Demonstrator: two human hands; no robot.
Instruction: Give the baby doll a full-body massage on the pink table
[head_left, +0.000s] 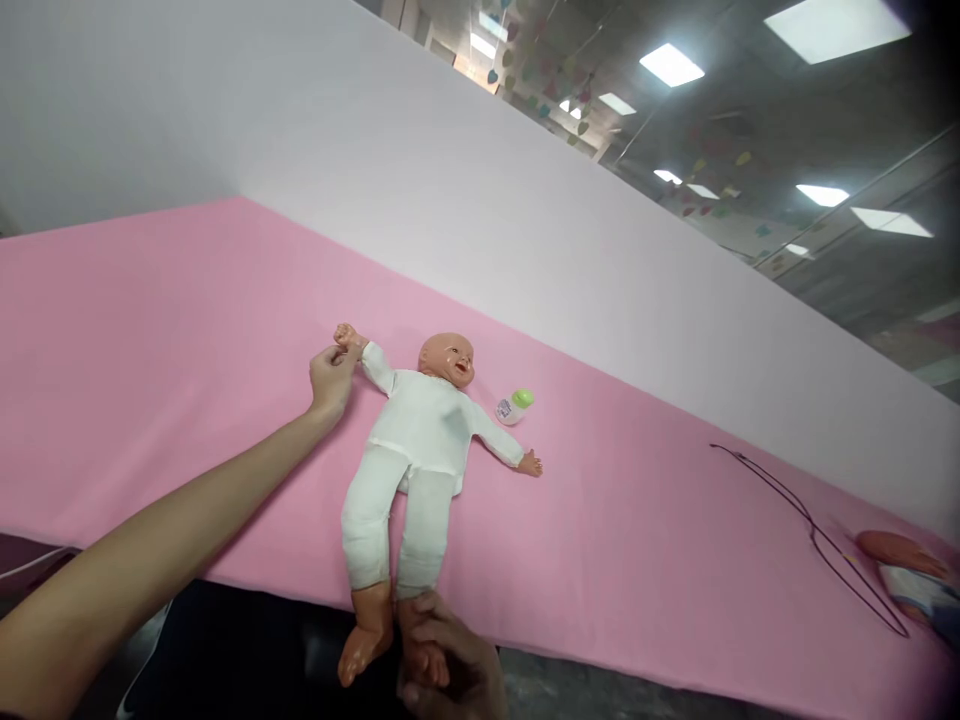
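A baby doll point(424, 430) in a white top and trousers lies on its back on the pink-covered table point(615, 540), arms spread and legs toward me. My left hand point(332, 382) pinches the doll's wrist at the left, its fingers closed. Down at the table's front edge, my right hand point(469, 665) is wrapped around one of the doll's feet; the fingers partly cover the ankle. The other foot hangs free beside it, over the edge. A small clear bottle with a green cap point(514, 407) lies near the doll's head and outstretched arm.
A pale wall panel point(570, 270) runs along the back of the table. To the right lies a thin dark cord point(795, 510), beside a second doll point(911, 575) cut off by the view. The front edge crosses just before my lap.
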